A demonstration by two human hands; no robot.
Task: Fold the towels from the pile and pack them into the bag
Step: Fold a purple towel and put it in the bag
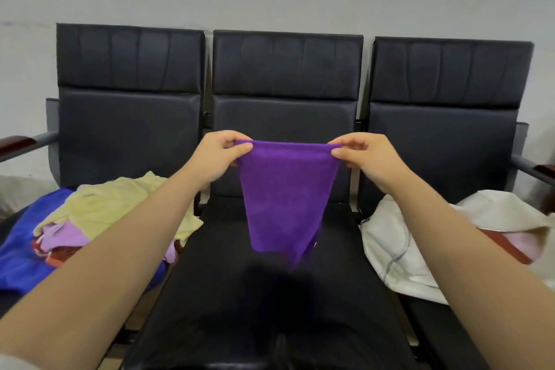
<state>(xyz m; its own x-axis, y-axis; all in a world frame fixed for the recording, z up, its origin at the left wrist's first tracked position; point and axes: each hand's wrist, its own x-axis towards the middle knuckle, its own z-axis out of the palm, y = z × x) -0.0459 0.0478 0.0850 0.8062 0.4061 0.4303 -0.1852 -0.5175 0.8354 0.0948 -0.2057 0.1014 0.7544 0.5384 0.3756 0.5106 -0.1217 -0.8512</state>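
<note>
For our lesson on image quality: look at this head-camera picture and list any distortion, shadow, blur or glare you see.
Head view: wide-angle distortion bows the row of chairs; a soft shadow falls on the middle seat beneath the purple towel, whose lower tip is blurred; light is even, no glare.

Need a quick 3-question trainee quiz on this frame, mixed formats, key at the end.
1. How is the purple towel held? A) draped over a backrest B) pinched at its top corners by both hands C) lying flat on the middle seat
2. True or false: the white bag sits on the left seat.
3. Fill in: the towel pile lies on the ___ seat.
Key: 1 B, the left hand and right hand hold it up in the air; 2 false, it lies to the person's right; 3 left.
</note>
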